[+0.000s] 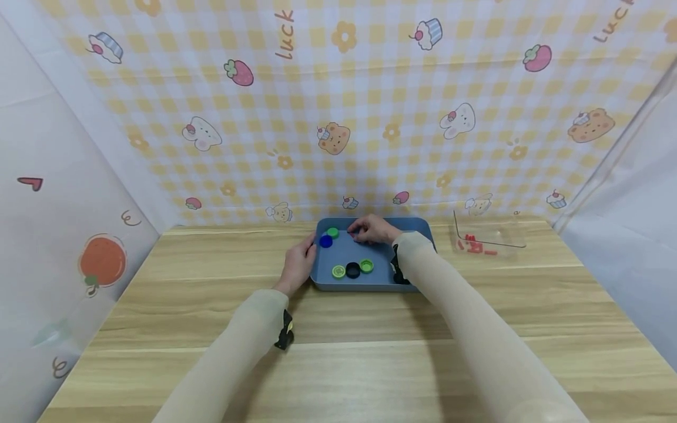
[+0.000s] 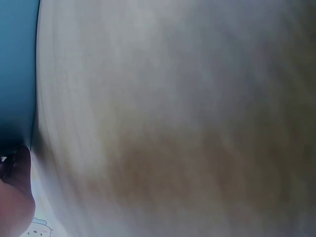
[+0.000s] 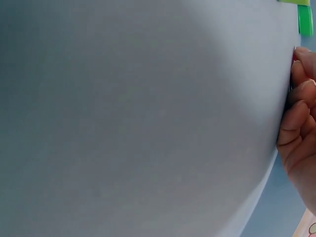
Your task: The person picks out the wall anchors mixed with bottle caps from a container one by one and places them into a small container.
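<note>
A blue-grey tray [image 1: 391, 281] lies on the wooden table. At its left side, my left hand [image 1: 298, 263] holds the edge, with the thumb close to the wall. Inside the tray, towards the back, my right hand [image 1: 372, 229] pinches a small red piece [image 1: 351, 234] low over the tray floor; its exact shape is mostly hidden by the fingers. Left of that hand are a green bottle cap [image 1: 332, 232] and a blue cap [image 1: 325, 241]. Near the front wall sit a yellow-green cap [image 1: 338, 271], a black cap [image 1: 352, 270] and another green cap [image 1: 367, 266].
Right of the tray stands a clear plastic box [image 1: 508, 244] with several small red pieces [image 1: 474, 244] in it. Behind the table [image 1: 349, 364] hangs a checked yellow cloth [image 1: 370, 170]; white cloths close off both sides.
</note>
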`<state>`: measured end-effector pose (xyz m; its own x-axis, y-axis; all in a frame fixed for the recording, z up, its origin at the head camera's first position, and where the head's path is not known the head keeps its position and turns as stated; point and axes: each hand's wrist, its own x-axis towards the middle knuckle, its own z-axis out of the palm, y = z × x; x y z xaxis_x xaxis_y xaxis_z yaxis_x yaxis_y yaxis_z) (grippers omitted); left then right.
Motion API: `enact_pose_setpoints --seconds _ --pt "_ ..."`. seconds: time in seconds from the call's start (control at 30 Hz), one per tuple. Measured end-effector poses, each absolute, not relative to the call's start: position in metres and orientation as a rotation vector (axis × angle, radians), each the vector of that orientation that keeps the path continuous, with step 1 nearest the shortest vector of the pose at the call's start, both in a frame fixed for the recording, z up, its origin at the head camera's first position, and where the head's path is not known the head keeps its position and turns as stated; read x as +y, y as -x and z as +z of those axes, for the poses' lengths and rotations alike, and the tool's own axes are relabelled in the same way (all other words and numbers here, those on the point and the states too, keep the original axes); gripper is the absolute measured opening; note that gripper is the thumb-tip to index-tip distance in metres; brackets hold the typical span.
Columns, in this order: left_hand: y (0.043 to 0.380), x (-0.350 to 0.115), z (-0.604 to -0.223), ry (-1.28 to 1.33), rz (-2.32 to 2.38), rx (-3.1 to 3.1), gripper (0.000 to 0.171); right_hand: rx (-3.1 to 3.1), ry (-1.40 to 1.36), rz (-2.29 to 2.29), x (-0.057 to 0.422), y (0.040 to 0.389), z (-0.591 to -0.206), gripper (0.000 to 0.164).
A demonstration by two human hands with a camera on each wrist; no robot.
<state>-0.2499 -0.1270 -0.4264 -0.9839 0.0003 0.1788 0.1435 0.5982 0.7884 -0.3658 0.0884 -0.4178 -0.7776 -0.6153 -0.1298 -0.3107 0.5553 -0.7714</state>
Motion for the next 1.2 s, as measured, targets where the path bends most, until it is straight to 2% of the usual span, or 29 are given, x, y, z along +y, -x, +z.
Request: enact_pose_setpoints --seconds 1.2 --pt "0.2503 -0.1266 -0.4260 0.082 -1.340 -2.677 0.039 2.483 0.759 -0.991 0.0869 0.3642 -0.4127 0.021"
